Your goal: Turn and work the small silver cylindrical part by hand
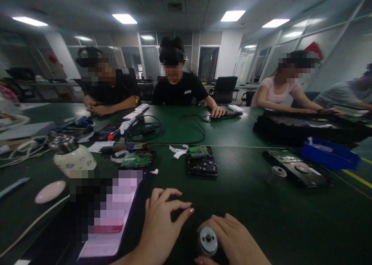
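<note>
Head view: two hard drives (202,160), one motor hub (208,240).

Only one piece of writing shows at all — a short white word printed across the chest of the black T-shirt (186,91) worn by the person seated opposite, in the middle. Its letters are too small and blurred to read. The circuit boards, the white cup and the worktop items carry nothing legible.
</note>
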Motion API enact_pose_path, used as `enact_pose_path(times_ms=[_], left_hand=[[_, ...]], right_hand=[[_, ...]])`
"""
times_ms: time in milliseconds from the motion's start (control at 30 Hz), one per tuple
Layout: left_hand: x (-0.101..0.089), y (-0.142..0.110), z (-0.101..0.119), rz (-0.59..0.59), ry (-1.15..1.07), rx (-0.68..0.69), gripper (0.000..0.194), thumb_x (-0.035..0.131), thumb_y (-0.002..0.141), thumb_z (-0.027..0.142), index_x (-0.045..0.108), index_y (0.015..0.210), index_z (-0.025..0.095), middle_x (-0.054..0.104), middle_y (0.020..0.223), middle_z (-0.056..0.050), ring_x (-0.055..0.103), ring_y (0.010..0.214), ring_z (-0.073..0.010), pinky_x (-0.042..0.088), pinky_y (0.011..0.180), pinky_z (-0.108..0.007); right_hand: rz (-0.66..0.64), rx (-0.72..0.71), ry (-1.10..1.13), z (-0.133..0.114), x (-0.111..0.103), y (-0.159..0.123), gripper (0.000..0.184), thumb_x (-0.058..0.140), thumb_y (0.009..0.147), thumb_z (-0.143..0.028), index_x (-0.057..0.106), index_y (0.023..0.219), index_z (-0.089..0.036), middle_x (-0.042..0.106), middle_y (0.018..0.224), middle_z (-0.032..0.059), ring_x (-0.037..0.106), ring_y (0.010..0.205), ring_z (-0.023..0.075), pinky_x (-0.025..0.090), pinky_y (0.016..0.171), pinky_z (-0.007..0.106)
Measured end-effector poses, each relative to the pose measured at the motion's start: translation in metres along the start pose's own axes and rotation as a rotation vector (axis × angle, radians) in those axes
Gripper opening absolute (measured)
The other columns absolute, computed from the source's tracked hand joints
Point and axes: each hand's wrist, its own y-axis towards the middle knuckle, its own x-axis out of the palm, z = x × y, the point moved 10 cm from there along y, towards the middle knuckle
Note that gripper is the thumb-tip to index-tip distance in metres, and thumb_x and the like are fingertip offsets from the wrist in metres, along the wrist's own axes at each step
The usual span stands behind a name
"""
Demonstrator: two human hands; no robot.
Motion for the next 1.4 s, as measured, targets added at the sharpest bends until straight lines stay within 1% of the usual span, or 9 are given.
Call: enact_pose_path(times_ms=[200, 300, 367, 433, 600, 833, 1033, 1300, 1400], left_hand=[[-0.008, -0.001, 0.004, 0.069, -0.066, 0.028, 0.011, 0.071, 0.080, 0.033, 0.077, 0.089, 0.036, 0.069, 0.104, -0.005, 0.055, 0.100, -0.0313, 0.044, 0.081, -0.050], [-0.021, -0.006, 0.030, 0.141, -0.312, 0.261, 0.010, 0.067, 0.085, 0.030, 0.076, 0.089, 0.028, 0.075, 0.091, -0.004, 0.061, 0.093, -0.0249, 0.048, 0.082, -0.042], [-0.026, -0.014, 0.050, 0.117, -0.459, 0.448, 0.013, 0.063, 0.088, 0.030, 0.074, 0.091, 0.024, 0.077, 0.083, -0.004, 0.066, 0.085, -0.0215, 0.051, 0.077, -0.036], [-0.024, -0.018, 0.059, 0.062, -0.543, 0.513, 0.016, 0.062, 0.089, 0.032, 0.074, 0.091, 0.022, 0.077, 0.078, -0.005, 0.069, 0.077, -0.0196, 0.053, 0.070, -0.032], [-0.020, -0.019, 0.065, 0.005, -0.638, 0.521, 0.019, 0.065, 0.086, 0.035, 0.075, 0.087, 0.020, 0.077, 0.075, -0.008, 0.071, 0.073, -0.0201, 0.055, 0.067, -0.031], [-0.014, -0.021, 0.064, -0.005, -0.611, 0.507, 0.011, 0.068, 0.082, 0.027, 0.075, 0.085, 0.018, 0.076, 0.072, -0.008, 0.066, 0.068, -0.0196, 0.053, 0.063, -0.031], [-0.011, -0.020, 0.062, -0.012, -0.578, 0.489, 0.007, 0.070, 0.076, 0.018, 0.074, 0.082, 0.018, 0.072, 0.070, -0.007, 0.061, 0.068, -0.0192, 0.051, 0.061, -0.031], [0.001, -0.021, 0.059, -0.160, -0.520, 0.504, 0.020, 0.065, 0.084, 0.023, 0.072, 0.103, 0.026, 0.070, 0.086, -0.006, 0.058, 0.085, -0.0208, 0.050, 0.074, -0.033], [0.005, -0.021, 0.058, -0.180, -0.484, 0.501, 0.019, 0.060, 0.088, 0.023, 0.075, 0.099, 0.029, 0.070, 0.090, -0.006, 0.058, 0.089, -0.0208, 0.050, 0.078, -0.033]], right_hand=[[0.049, -0.029, -0.029, 0.001, -0.001, -0.003, 0.033, 0.078, 0.071, -0.040, 0.062, 0.091, -0.020, 0.070, 0.088, 0.0025, 0.067, 0.076, 0.0240, 0.048, 0.072, 0.036], [0.098, -0.057, -0.050, 0.002, -0.002, -0.004, 0.034, 0.077, 0.072, -0.044, 0.062, 0.091, -0.021, 0.071, 0.089, 0.0031, 0.067, 0.075, 0.0233, 0.049, 0.071, 0.034], [0.129, -0.084, -0.049, 0.002, -0.003, -0.004, 0.037, 0.075, 0.074, -0.048, 0.061, 0.095, -0.021, 0.072, 0.093, 0.0043, 0.068, 0.079, 0.0239, 0.049, 0.074, 0.035], [0.124, -0.095, -0.041, 0.002, 0.000, -0.005, 0.037, 0.073, 0.076, -0.048, 0.061, 0.098, -0.021, 0.072, 0.094, 0.0045, 0.068, 0.080, 0.0241, 0.049, 0.076, 0.036], [0.099, -0.094, -0.042, 0.005, 0.005, -0.006, 0.033, 0.066, 0.081, -0.052, 0.061, 0.090, -0.021, 0.070, 0.086, 0.0048, 0.066, 0.074, 0.0220, 0.048, 0.072, 0.034], [0.089, -0.091, -0.062, 0.007, 0.010, -0.005, 0.038, 0.062, 0.083, -0.054, 0.061, 0.098, -0.019, 0.070, 0.086, 0.0063, 0.065, 0.070, 0.0217, 0.047, 0.068, 0.033], [0.108, -0.106, -0.111, 0.006, 0.012, -0.007, 0.037, 0.061, 0.085, -0.050, 0.060, 0.104, -0.018, 0.071, 0.091, 0.0065, 0.067, 0.078, 0.0240, 0.047, 0.077, 0.038], [0.192, -0.182, -0.213, 0.006, 0.012, -0.008, 0.010, 0.055, 0.091, -0.027, 0.057, 0.099, -0.022, 0.071, 0.088, 0.0016, 0.068, 0.071, 0.0202, 0.046, 0.067, 0.031], [0.212, -0.179, -0.233, 0.005, 0.011, -0.006, 0.003, 0.054, 0.091, -0.024, 0.055, 0.091, -0.021, 0.071, 0.085, 0.0005, 0.068, 0.069, 0.0202, 0.046, 0.067, 0.032]])
